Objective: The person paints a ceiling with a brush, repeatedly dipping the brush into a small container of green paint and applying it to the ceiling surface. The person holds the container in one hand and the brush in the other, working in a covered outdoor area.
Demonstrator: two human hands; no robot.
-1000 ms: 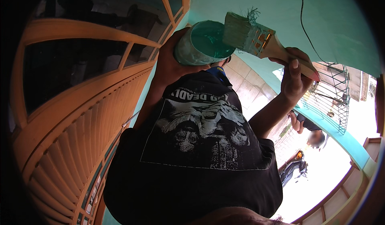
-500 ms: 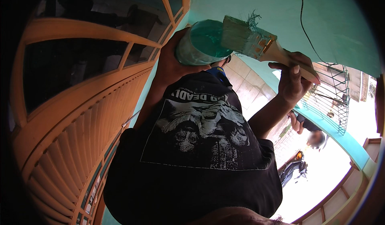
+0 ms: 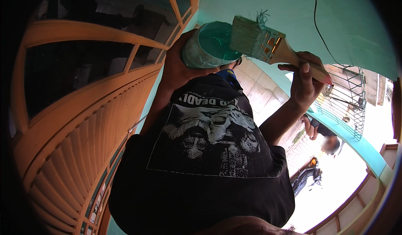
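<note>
My left hand [image 3: 178, 61] is wrapped round a paint container [image 3: 199, 58], a cup-like tub tilted so that its green paint [image 3: 215, 38] shows inside. In my right hand [image 3: 306, 78] is a wide paintbrush [image 3: 284, 52], gripped by its wooden handle between thumb and fingers. Its paint-caked bristles [image 3: 243, 34] overlap the right rim of the container in view; whether they touch it I cannot tell. Stray bristles stick out from the brush's upper side. Dried paint coats part of the metal band.
A green wall [image 3: 268, 0] with a dangling black cable [image 3: 319, 29] lies beyond the brush. Orange wooden window frames and slats [image 3: 83, 151] run along the left. At right are a wire rack [image 3: 347, 96], another person [image 3: 324, 134] and a motorcycle [image 3: 309, 177].
The paintbrush and my right hand have shifted very slightly left, and the brush has turned a little. My left hand and the container stay almost where they were.
</note>
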